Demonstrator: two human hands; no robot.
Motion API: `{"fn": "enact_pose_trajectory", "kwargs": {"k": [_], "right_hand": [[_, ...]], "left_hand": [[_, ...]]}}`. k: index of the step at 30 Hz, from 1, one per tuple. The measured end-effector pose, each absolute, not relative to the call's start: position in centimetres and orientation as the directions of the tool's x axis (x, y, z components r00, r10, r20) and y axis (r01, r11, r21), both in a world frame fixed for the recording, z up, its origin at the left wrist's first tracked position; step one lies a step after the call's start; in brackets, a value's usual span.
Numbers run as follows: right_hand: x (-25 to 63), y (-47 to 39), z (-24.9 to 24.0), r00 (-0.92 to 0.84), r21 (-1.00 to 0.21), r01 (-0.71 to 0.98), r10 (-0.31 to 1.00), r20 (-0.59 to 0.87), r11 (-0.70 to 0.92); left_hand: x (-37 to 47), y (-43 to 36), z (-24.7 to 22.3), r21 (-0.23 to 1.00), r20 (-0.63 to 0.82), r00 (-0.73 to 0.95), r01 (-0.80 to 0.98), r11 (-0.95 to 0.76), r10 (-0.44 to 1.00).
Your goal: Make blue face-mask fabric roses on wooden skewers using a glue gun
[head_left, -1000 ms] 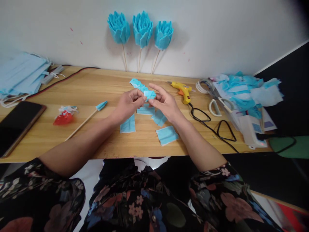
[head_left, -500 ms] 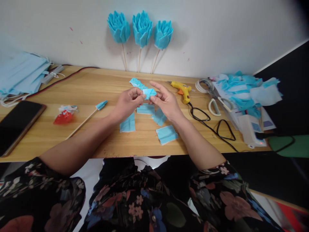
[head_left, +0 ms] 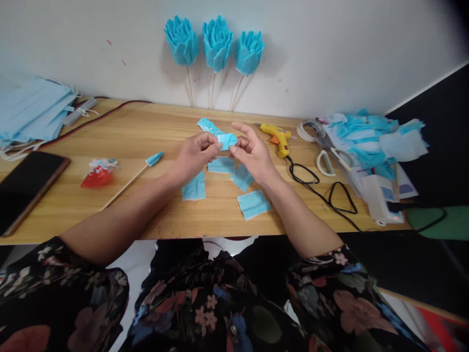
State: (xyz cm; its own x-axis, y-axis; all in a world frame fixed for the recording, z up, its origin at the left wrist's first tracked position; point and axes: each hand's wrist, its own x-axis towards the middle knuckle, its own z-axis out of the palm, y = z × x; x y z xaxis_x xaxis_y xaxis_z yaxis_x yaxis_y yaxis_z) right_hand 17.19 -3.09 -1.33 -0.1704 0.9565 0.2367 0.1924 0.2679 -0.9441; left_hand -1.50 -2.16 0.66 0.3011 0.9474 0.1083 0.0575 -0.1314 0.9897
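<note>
Between my two hands is a small folded piece of blue fabric (head_left: 227, 141), its right end coming to a point. My left hand (head_left: 198, 155) pinches its left end between thumb and fingers. At the right end, my right hand (head_left: 252, 152) grips it with thumb and fingers, the index finger stretched out above. Just behind lies a row of folded blue petals (head_left: 209, 125). Below my hands are flat blue fabric pieces: one rectangle (head_left: 221, 165), a tilted piece (head_left: 242, 177), another at the left (head_left: 194, 187) and one nearer the edge (head_left: 253, 204).
Three blue fabric flowers (head_left: 217, 44) on sticks lean on the wall. A yellow glue gun (head_left: 276, 137), scissors (head_left: 326, 164) and a heap of blue scraps (head_left: 370, 137) lie right. Left are a blue-tipped stick (head_left: 128, 186), red plastic bag (head_left: 97, 177), phone (head_left: 31, 188) and face masks (head_left: 34, 110).
Hardly anything differs. Both hands keep their grip on the folded fabric piece; the whole view has shifted very slightly.
</note>
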Motion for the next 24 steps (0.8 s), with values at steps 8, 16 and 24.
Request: {"fn": "enact_pose_trajectory", "kwargs": {"k": [8, 16, 24], "right_hand": [[17.62, -3.11, -1.17, -0.157, -0.967, 0.108, 0.964, 0.214, 0.232], [17.78, -2.96, -1.29, -0.129, -0.936, 0.222, 0.960, 0.250, 0.274], [17.51, -3.26, -1.06, -0.141, -0.956, 0.158, 0.964, 0.226, 0.247]], "left_hand": [[-1.64, -2.09, 0.50, 0.993, 0.098, 0.294, 0.027, -0.111, 0.951], [-1.51, -2.32, 0.49, 0.991, 0.084, 0.335, 0.073, -0.115, 0.939], [-1.54, -2.53, 0.44, 0.974, 0.121, 0.349, 0.139, -0.179, 0.929]]}}
